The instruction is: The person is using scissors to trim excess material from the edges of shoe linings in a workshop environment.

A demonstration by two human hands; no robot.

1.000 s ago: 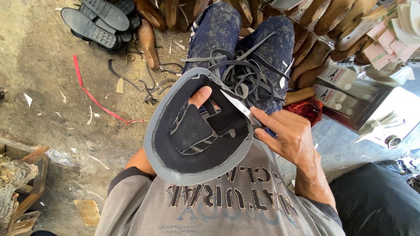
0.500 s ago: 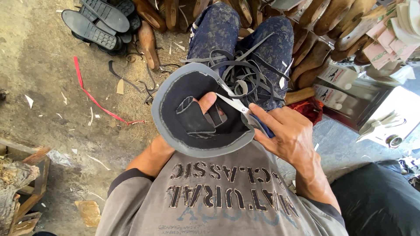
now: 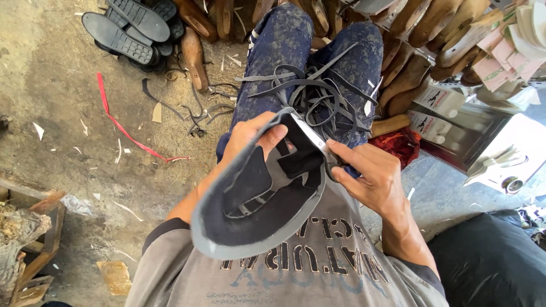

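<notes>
Both hands closed: left hand [image 3: 250,139] grips dark shoe upper [image 3: 256,199], right hand [image 3: 364,176] seemingly scissors [image 3: 311,138].

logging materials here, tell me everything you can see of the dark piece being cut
The dark piece is a large, flat, curved sheet, navy inside with a grey edge band, looking like leather or a similar soft sheet. Cut-outs and a strap-like slot show in its middle. It is held up tilted over the lap, against the grey shirt. The left hand grips its upper edge, thumb on top; the right hand holds a blade at that edge. Dark trimmed strips lie on the knees beyond.
</notes>
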